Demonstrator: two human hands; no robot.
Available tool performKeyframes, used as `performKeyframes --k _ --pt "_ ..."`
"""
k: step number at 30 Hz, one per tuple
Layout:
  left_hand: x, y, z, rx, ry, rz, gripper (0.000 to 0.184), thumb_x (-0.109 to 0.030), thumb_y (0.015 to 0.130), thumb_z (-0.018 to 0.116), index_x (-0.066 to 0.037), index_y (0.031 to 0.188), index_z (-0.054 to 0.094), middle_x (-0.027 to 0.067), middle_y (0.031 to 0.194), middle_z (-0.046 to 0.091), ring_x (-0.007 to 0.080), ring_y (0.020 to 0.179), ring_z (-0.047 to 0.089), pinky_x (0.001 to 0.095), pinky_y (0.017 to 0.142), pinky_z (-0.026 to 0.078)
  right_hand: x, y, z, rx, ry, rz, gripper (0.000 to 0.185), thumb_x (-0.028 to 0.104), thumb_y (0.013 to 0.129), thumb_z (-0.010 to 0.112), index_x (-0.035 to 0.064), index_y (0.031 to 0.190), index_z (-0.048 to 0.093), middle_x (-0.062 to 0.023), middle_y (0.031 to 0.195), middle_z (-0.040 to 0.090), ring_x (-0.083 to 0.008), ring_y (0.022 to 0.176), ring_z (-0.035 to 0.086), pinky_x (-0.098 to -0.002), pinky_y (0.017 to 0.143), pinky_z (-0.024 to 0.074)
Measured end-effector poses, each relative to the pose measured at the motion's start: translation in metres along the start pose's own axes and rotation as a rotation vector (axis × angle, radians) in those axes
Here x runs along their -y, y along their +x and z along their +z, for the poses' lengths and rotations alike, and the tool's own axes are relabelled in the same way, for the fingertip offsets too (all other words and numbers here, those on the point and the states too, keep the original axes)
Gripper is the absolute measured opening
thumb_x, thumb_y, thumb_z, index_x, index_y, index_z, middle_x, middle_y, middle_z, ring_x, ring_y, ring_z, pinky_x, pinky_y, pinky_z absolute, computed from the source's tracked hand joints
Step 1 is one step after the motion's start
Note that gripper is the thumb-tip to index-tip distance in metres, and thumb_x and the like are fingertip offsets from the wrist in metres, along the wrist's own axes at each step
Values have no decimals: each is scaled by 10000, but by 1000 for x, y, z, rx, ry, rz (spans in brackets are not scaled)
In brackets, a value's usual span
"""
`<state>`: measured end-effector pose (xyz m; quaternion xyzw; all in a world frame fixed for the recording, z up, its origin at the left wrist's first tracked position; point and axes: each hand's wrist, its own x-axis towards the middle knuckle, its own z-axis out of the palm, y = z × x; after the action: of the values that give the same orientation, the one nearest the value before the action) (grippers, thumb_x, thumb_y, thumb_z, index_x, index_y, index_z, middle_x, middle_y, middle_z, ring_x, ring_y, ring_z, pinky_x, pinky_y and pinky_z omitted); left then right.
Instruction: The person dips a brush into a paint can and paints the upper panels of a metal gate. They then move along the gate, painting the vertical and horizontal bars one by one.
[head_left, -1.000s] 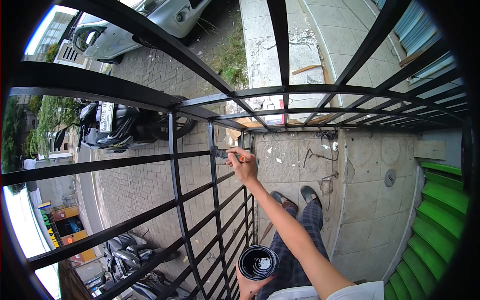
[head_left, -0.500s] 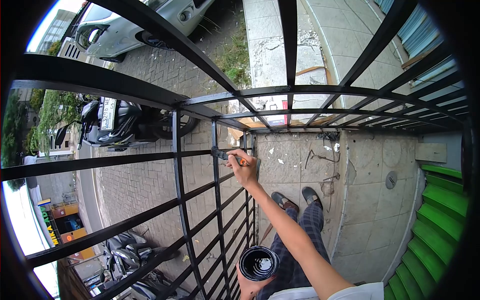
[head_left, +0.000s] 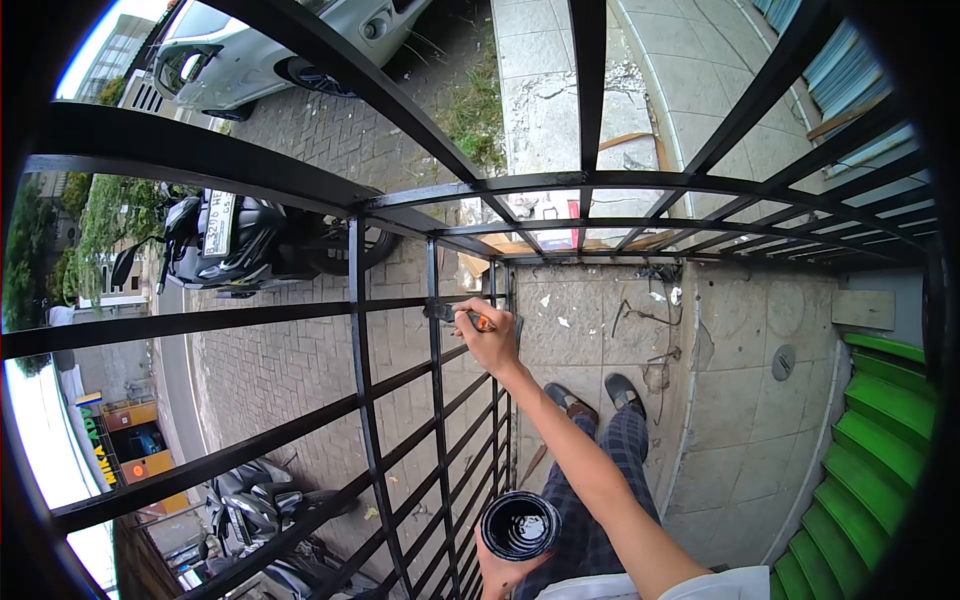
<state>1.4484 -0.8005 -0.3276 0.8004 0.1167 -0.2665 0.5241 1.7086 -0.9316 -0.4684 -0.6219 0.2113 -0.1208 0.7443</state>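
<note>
My right hand [head_left: 487, 335] is closed around the handle of a paintbrush [head_left: 440, 311]. The dark bristles touch a black metal railing [head_left: 433, 350] where a crossbar meets an upright bar. Down in front of my body, my left hand [head_left: 497, 570] grips a round can of black paint [head_left: 520, 527] from its side and below. The can is upright enough that glossy black liquid shows inside, with light reflecting off it. Part of my left hand is hidden behind the can.
Behind the bars stand a motorcycle [head_left: 240, 240], a second motorcycle [head_left: 255, 510] and a white car [head_left: 270, 60]. Below me is a tiled floor [head_left: 740, 400] with scraps and a bent wire [head_left: 645, 315]. Green slats [head_left: 865, 450] rise at the right.
The brush has shifted very slightly along the bar, and the view has moved a little. Both hands keep their holds.
</note>
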Motion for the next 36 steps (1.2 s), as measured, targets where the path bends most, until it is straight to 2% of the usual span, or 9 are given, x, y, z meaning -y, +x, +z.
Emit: performKeyframes --k 1,4,8,12,19,23,28,33,36 --pt "1 0 1 -1 -3 1 979 -139 450 929 34 1227 359 157 1144 568 231 1057 580 373 943 454 9 -2 2 49 -96 -68 140 113 851 579 -3 861 656 -85 634 654 -158 612 682 -266 542 509" --pt "2 1 1 -5 -12 3 966 -140 449 927 30 1222 373 153 1139 573 230 1051 584 372 939 457 50 -11 8 221 461 14 212 166 885 566 -26 926 645 -103 743 669 -155 669 679 -242 578 530" --pt "2 0 -1 -21 -19 13 950 -141 448 925 25 1215 391 148 1132 580 228 1044 588 371 934 462 55 -16 8 211 652 118 279 209 873 543 -47 951 626 -147 769 669 -175 651 671 -247 607 544" --pt "5 0 -3 -34 -22 20 933 -142 446 922 20 1208 408 143 1126 586 227 1036 593 371 929 466 14 -15 5 20 126 162 182 119 871 575 -15 962 658 -96 734 673 -137 650 670 -247 598 549" --pt "7 -2 -3 -67 -44 27 905 -143 443 918 11 1196 440 134 1115 598 224 1023 601 370 920 474 69 -14 -9 32 -23 -76 150 89 843 580 -27 892 662 -84 676 662 -135 597 662 -232 546 516" --pt "5 -3 -6 -112 -59 51 890 -144 442 915 6 1190 458 129 1108 605 223 1016 605 369 915 479 155 -21 -16 4 -32 -391 148 59 812 558 -38 846 665 -95 646 650 -128 576 648 -233 522 492" --pt "9 -1 -7 -150 -63 77 875 -145 441 912 2 1183 473 126 1103 609 223 1009 608 369 911 482 169 -27 -5 266 -15 -450 129 76 786 582 -23 799 665 -85 598 600 -147 494 575 -266 476 440" --pt "15 -4 -7 -137 -107 40 875 -146 443 909 6 1183 469 127 1101 607 223 1008 607 371 914 479 149 -20 -2 89 -99 -506 144 86 798 580 -25 828 667 -84 590 600 -126 488 577 -249 461 435" --pt "14 -5 -9 -130 -87 21 856 -141 449 906 10 1175 479 128 1098 610 220 1004 608 366 909 482 138 -23 -11 254 87 -388 168 84 793 560 -33 828 675 -87 602 614 -123 494 600 -235 464 447"
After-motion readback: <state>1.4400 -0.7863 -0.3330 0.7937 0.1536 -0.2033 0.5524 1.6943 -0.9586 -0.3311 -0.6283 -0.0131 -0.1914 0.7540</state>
